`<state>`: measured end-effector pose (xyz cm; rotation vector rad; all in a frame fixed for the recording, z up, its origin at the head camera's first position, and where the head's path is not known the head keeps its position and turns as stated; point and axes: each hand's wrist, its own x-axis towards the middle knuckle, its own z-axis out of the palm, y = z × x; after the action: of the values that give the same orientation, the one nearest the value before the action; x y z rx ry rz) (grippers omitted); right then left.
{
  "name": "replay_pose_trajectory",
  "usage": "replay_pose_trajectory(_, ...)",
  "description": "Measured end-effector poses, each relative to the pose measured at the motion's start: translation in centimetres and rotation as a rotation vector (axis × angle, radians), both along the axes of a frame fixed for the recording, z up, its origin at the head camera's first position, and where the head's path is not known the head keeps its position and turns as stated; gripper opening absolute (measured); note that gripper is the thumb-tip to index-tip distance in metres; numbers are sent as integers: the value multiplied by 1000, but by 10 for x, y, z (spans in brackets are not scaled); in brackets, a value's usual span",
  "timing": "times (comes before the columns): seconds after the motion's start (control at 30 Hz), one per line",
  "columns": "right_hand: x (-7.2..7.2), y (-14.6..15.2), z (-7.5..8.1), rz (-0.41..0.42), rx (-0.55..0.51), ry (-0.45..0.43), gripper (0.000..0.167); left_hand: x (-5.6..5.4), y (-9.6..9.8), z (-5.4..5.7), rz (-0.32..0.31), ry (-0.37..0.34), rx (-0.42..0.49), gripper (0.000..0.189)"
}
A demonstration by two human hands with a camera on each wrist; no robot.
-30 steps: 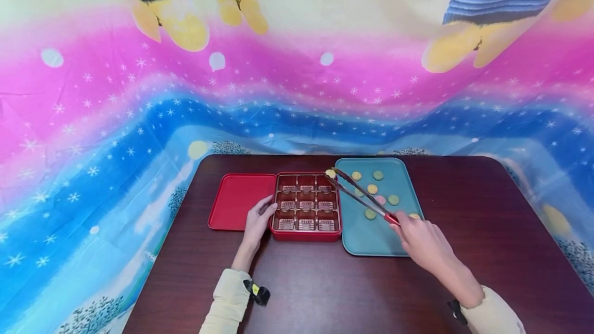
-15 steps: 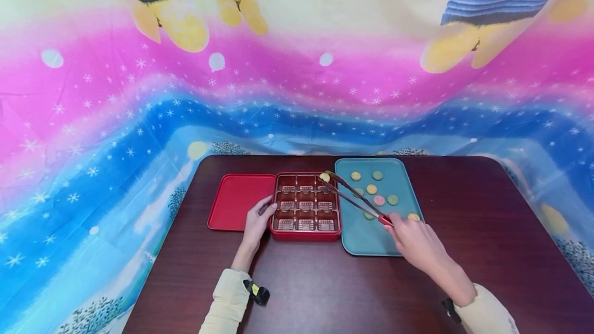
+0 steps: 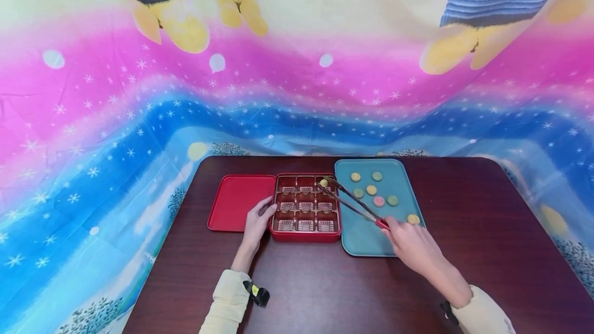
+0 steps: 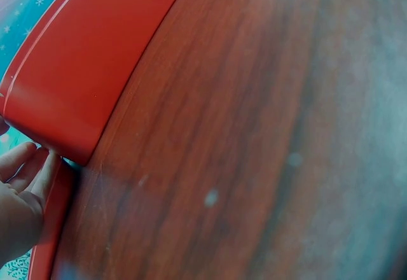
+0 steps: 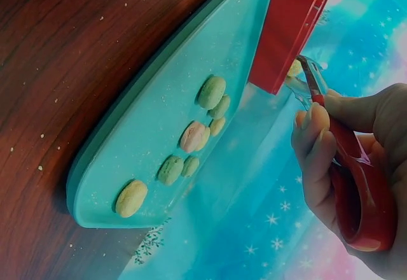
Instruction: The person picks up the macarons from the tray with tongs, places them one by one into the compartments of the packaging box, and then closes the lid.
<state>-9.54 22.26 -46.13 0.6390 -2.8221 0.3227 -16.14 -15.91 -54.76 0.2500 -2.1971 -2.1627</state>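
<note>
My right hand [image 3: 413, 244] grips red-handled tongs [image 3: 355, 200]; their handle [image 5: 365, 207] is wrapped by its fingers in the right wrist view. Between the tong tips sits a yellow macaron [image 3: 323, 183], over the back right compartment of the red box [image 3: 306, 237]. Whether it touches the insert is too small to tell. My left hand [image 3: 255, 223] rests against the box's left side with fairly straight fingers. In the left wrist view, fingers [image 4: 46, 177] touch the red box wall [image 4: 95, 57]. The box carries a brown insert [image 3: 306, 205] with several compartments.
Right of the box lies a teal tray [image 3: 366, 238] with several macarons, among them a pink macaron [image 3: 378, 201] and a green macaron [image 3: 392, 200]. A red lid [image 3: 241, 202] lies left of the box. Behind the dark wooden table [image 3: 297, 287] hangs a patterned cloth [image 3: 297, 92].
The tongs and my right hand have moved left, bringing the yellow macaron from the tray's left edge to the box's back right compartment, and slightly lower. My left hand has stayed in place.
</note>
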Motion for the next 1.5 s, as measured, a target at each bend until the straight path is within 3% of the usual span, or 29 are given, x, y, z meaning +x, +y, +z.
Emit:
replay_pose_trajectory(0.5, 0, 22, 9, -125, -99, -28, 41, 0, 1, -2, 3, -2, 20, 47)
replay_pose_trajectory(0.57, 0, 26, 10, -139, -112, -27, 44, 2, 1, 4, -7, -3, 16, 46)
replay_pose_trajectory(0.67, 0, 30, 10, -162, -121, -27, 46, 2, 1, 4, -6, 1, 24, 46)
replay_pose_trajectory(0.77, -1, 35, 7, -160, -121, 5, 50, 2, 1, 3, -2, 5, 17, 45)
replay_pose_trajectory(0.8, -1, 37, 6, -154, -120, 23, 51, 0, 1, -1, 2, 6, 19, 46)
replay_pose_trajectory(0.93, -1, 43, 2, -123, -118, 97, 56, 1, 1, 0, -2, 4, 27, 47)
replay_pose_trajectory(1.33, -2, 57, -3, -173, -138, 138, 48, 1, 1, -1, -1, -11, 48, 45)
replay_pose_trajectory(1.5, -3, 65, -8, -215, -152, 96, 45, 1, 1, -1, -2, -10, 39, 46)
